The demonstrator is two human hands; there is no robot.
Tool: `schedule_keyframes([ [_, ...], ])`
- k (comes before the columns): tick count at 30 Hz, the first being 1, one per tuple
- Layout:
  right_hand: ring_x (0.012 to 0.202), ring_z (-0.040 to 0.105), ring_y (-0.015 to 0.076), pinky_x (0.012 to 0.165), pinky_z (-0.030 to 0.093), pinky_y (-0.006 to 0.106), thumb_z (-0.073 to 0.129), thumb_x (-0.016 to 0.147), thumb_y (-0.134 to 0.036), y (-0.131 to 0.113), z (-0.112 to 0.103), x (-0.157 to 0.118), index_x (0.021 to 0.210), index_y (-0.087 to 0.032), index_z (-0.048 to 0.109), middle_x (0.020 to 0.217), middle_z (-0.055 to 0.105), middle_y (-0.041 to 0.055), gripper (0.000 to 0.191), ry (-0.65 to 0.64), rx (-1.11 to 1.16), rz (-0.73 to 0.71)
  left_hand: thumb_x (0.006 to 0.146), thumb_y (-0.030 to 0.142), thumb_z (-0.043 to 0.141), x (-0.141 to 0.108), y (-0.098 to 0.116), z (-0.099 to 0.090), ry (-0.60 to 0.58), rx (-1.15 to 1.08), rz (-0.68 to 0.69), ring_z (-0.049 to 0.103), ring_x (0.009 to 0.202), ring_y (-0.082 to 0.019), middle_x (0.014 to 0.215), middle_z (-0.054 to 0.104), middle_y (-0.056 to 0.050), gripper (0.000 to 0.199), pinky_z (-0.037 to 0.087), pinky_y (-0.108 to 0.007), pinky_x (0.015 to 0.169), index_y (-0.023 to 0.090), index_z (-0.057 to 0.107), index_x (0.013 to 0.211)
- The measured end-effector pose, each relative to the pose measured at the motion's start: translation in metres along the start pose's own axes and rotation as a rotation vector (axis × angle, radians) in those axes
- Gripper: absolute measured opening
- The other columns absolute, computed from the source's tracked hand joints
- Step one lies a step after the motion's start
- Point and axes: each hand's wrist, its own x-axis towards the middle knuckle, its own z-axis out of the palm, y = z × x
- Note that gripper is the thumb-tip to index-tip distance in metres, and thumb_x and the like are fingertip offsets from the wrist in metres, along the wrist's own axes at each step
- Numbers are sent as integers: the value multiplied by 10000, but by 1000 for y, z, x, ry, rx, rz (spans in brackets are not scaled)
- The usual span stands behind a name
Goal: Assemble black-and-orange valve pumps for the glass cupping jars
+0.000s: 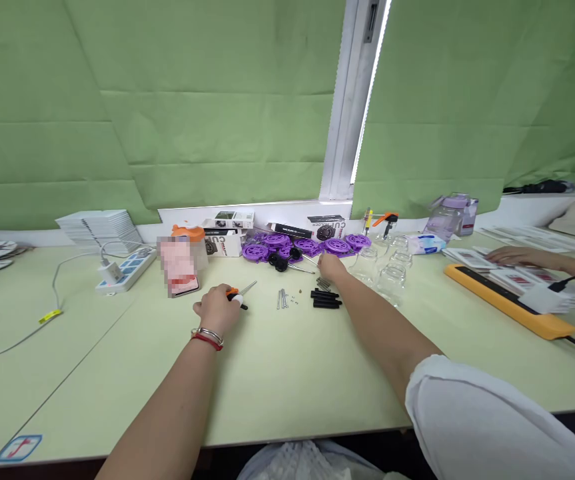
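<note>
My left hand (217, 310) is closed around scissors with an orange and black handle (232, 292); their blades point up and to the right, and a small white and black piece (240, 301) lies by the fingers. Farther right, my right hand (332, 267) reaches to the purple wheel-shaped parts (338, 247), its fingers closed by a thin metal rod (310, 259). Black rods (326, 303) and small springs (323, 284) lie just below it. Between the hands are silver screws (282, 299). Black round pieces (280, 263) rest beside the purple parts.
Clear glass cups (392, 280) stand right of my right forearm. A phone (180, 267) leans before an orange-lidded container (188, 232). Boxes (222, 242) line the back. A white power strip (127, 270) is left; a yellow one (507, 300) is right, near another person's hand (514, 255).
</note>
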Motion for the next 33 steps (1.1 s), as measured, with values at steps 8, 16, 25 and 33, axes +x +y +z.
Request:
schedule_keyframes([
  [8, 857, 594, 205, 733, 440, 273, 600, 780, -141, 5, 0, -1, 860, -115, 657, 895, 653, 130, 101, -61, -38, -5, 679, 245, 535, -7, 7, 4, -54, 39, 98, 562, 994, -299, 990, 687, -105, 290, 287, -458, 848, 216, 606, 959],
  [16, 820, 597, 194, 680, 430, 264, 586, 791, -143, 4, 1, -2, 873, -122, 651, 934, 652, 140, 106, -63, -32, 4, 681, 210, 529, -7, 7, 4, -59, 49, 105, 555, 1009, -305, 958, 689, -97, 269, 291, -456, 846, 218, 610, 937],
  [25, 882, 594, 222, 703, 419, 282, 587, 794, -175, -3, -7, -11, 939, -115, 644, 982, 648, 157, 167, -23, -17, -8, 720, 167, 493, -9, 8, 5, -78, 48, 150, 548, 1013, -287, 991, 671, -79, 267, 286, -436, 863, 213, 609, 956],
  [33, 810, 607, 168, 689, 424, 232, 589, 782, -230, -38, -21, -47, 822, -222, 718, 889, 697, 29, 136, -128, 69, -275, 722, 180, 489, -9, 11, 6, -41, 6, 255, 537, 1026, -273, 1026, 647, -83, 275, 308, -427, 916, 195, 599, 974],
])
